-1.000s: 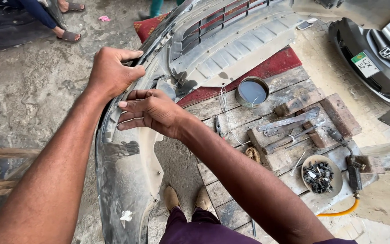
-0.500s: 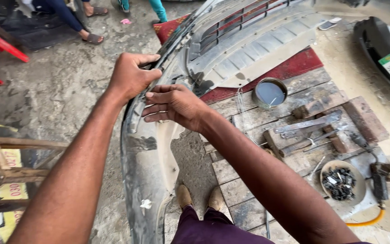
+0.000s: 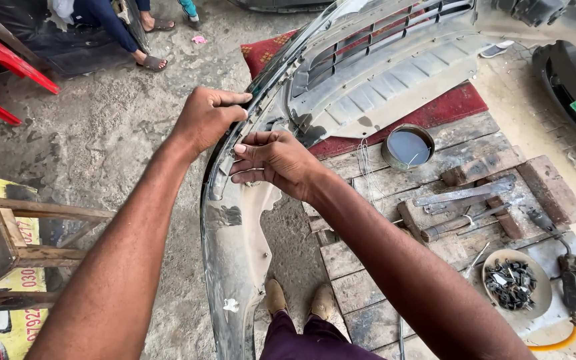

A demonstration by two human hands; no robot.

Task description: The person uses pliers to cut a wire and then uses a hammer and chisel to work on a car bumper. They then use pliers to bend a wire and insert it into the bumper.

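Note:
A grey plastic car bumper (image 3: 381, 73) lies inside-up across the floor and a red mat, its curved edge running down toward my feet. My left hand (image 3: 205, 117) grips that upper edge near the corner, fingers wrapped over the rim. Just below it, my right hand (image 3: 271, 160) rests against the bumper's inner side with its fingers held together and bent; whether it pinches something small is hidden. Thin wire strands (image 3: 368, 170) lie on the boards right of my right hand.
Wooden boards (image 3: 368, 280) carry a round tin (image 3: 408, 147), metal tools (image 3: 465, 193) and a dish of small dark parts (image 3: 511, 287). A wooden stool (image 3: 8, 240) stands left, a red chair (image 3: 1, 73) far left. Another person's feet (image 3: 151, 60) show at the top.
The view has shifted so both hands and the bumper sit further right and lower. My hands keep their places on the bumper edge, the right fingers drawn closer together.

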